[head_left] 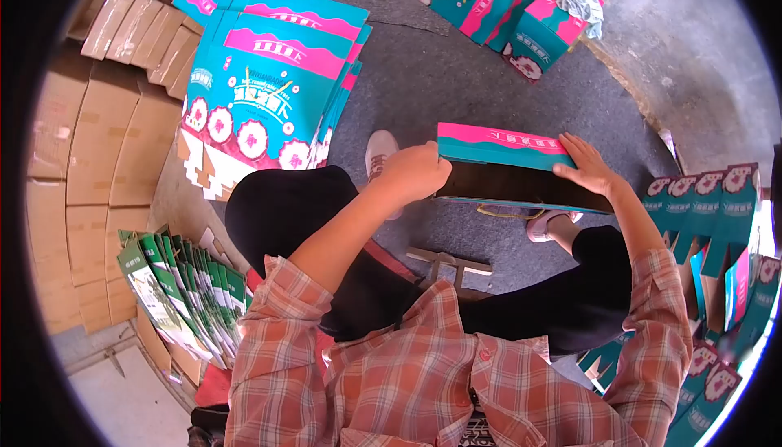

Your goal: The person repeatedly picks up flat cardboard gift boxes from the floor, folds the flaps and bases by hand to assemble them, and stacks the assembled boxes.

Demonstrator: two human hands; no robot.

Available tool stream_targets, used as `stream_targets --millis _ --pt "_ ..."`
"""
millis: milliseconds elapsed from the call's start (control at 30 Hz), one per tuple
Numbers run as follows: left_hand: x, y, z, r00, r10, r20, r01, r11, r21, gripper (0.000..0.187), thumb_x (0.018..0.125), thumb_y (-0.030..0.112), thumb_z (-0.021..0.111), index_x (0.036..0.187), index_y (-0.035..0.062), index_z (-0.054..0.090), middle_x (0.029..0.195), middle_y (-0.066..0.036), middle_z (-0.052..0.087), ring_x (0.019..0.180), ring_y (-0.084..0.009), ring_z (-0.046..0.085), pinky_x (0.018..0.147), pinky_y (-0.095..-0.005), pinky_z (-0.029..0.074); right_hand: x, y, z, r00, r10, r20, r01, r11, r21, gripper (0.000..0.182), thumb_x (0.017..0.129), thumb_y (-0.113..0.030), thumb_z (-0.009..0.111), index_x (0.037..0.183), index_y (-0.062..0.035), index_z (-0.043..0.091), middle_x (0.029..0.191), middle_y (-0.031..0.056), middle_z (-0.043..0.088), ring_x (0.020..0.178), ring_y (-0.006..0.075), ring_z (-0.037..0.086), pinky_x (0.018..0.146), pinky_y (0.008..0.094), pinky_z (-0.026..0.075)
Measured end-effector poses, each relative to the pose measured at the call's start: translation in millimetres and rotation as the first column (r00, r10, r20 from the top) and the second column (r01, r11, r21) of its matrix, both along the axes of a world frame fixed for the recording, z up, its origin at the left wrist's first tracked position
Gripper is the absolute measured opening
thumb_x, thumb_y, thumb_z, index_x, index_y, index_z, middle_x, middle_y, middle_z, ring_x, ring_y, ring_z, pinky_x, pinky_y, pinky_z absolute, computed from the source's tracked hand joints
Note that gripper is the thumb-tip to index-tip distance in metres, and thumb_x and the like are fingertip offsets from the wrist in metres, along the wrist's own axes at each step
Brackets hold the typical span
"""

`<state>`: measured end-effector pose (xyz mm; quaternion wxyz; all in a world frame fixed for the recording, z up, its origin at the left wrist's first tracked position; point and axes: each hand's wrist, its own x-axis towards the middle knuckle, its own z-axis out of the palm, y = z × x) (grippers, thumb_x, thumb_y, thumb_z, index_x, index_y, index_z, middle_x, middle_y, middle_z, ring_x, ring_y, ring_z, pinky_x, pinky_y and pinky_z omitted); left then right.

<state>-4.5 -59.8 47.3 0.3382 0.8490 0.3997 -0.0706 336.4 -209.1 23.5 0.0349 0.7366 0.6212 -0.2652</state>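
Observation:
A teal and pink printed cardboard gift box (501,144) is held over my lap, its dark inside showing through an open side facing me. My left hand (417,171) is closed on the box's left end, with the fingertips partly hidden. At the right end, my right hand (588,167) grips the box's edge, its fingers over the top corner and its thumb on the near edge. A yellow cord (509,211) shows just beneath the box.
Flat printed box sheets (273,80) are stacked at the left. Formed boxes (542,27) stand at the back, with a crumpled cloth on one. More teal boxes (709,211) line the right. Brown cartons (90,137) and green folded sheets (183,284) are further left.

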Motion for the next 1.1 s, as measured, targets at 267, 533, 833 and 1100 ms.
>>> stream_targets --millis 267,533,833,1100 --pt "10 -6 -9 0.975 -0.052 0.214 0.074 0.993 -0.095 0.062 0.094 0.05 0.034 0.125 -0.0019 0.048 0.105 -0.029 0.061 0.099 -0.0414 0.059 0.087 -0.0464 0.044 -8 2 -15 0.972 0.081 0.219 -0.116 0.982 0.151 0.092 0.071 -0.054 0.07 0.137 -0.0017 0.034 0.124 0.0196 0.05 0.118 0.0352 0.047 0.097 0.0455 0.039" --pt "22 -11 -45 0.984 -0.106 0.143 0.096 0.993 0.071 0.08 0.08 0.045 0.064 0.135 -0.0038 0.033 0.105 -0.027 0.06 0.094 -0.0359 0.062 0.079 -0.0415 0.049 -14 5 -15 0.928 0.129 0.349 -0.175 0.979 0.104 0.09 0.069 -0.053 0.072 0.134 -0.0021 0.036 0.112 0.019 0.055 0.106 0.0356 0.053 0.089 0.0426 0.045" --pt "27 -10 -54 0.991 -0.11 -0.081 0.118 0.988 0.104 0.115 0.07 0.045 0.075 0.143 -0.0051 0.001 0.097 -0.027 0.063 0.087 -0.0373 0.064 0.071 -0.0419 0.052 -18 4 -8 0.959 0.063 0.276 -0.087 0.993 0.077 0.084 0.072 -0.046 0.072 0.135 -0.0054 0.036 0.124 0.0181 0.049 0.116 0.0357 0.047 0.092 0.0444 0.043" --pt "28 -10 -71 0.989 -0.114 -0.095 0.13 0.975 0.179 0.119 0.068 0.045 0.077 0.144 -0.0042 0.001 0.094 -0.026 0.064 0.085 -0.0368 0.065 0.07 -0.0411 0.052 77 -20 28 0.891 -0.442 0.102 0.45 0.89 -0.07 0.052 0.083 -0.051 0.059 0.095 -0.0006 0.061 0.093 0.0163 0.065 0.083 0.0315 0.063 0.069 0.041 0.052"
